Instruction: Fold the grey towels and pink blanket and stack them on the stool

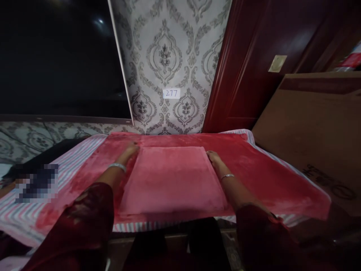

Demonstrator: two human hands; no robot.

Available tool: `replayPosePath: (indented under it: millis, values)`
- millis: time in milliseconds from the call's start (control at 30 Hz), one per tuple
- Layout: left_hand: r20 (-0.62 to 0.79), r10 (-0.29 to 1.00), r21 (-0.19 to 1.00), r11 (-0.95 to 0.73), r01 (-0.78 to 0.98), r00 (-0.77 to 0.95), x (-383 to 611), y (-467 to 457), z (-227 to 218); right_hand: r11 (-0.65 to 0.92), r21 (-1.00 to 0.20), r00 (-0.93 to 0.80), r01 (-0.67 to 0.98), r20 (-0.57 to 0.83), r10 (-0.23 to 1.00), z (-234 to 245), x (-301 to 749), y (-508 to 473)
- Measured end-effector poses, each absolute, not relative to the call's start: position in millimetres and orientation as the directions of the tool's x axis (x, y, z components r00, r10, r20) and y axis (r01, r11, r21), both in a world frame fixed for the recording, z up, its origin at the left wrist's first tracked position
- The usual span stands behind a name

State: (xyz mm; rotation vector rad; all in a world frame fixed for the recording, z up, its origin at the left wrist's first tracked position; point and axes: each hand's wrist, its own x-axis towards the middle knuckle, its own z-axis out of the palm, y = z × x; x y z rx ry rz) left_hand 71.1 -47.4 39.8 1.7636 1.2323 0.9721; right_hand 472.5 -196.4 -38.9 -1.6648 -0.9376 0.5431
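Note:
A pink square cloth [173, 180] lies flat in front of me on a larger red plush cloth [254, 180]. My left hand [132, 149] is at its far left corner, fingers curled in a closed grip at the edge. At the far right corner, my right hand [214, 158] is likewise closed, its knuckles bent beside the cloth's edge. The fingertips of both hands are partly hidden. Under the red cloth, a striped sheet [81, 156] shows along the left side and the front.
A large cardboard box [316, 131] stands at the right, beside a dark red door [248, 56]. At the back left is a black screen [59, 60]. A paper label [171, 93] sticks to the patterned wall. At the left edge, a pixelated dark patch [36, 184] covers something.

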Motion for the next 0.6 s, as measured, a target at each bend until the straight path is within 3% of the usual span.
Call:
replayPosePath:
  millis: [100, 200, 267, 333, 433, 600]
  values:
    - [0.21, 0.948, 0.768, -0.311, 0.56, 0.238, 87, -47, 26, -0.169, -0.899, 0.607, 0.403, 0.125, 0.785, -43, 474, -192]
    - [0.215, 0.905, 0.651, -0.413, 0.637, 0.366, 107, -63, 18, -0.17, -0.823, 0.548, 0.542, 0.193, 0.814, -36, 462, -188]
    - [0.195, 0.85, 0.559, -0.507, 0.656, 0.49, 122, -79, 11, -0.167, -0.656, 0.417, 0.736, 0.244, 0.876, -32, 444, -187]
    - [0.134, 0.794, 0.381, -0.594, 0.709, 0.593, 133, -91, 3, -0.172, -0.398, 0.276, 0.901, 0.221, 0.936, -31, 425, -187]
    - [0.033, 0.788, 0.09, -0.615, 0.784, 0.615, 139, -99, -10, -0.19, -0.162, 0.213, 0.968, 0.136, 0.968, -38, 410, -188]
    - [0.064, 0.81, 0.034, -0.586, 0.81, 0.583, 131, -95, -29, -0.144, -0.116, 0.162, 0.983, 0.165, 0.973, -59, 419, -188]
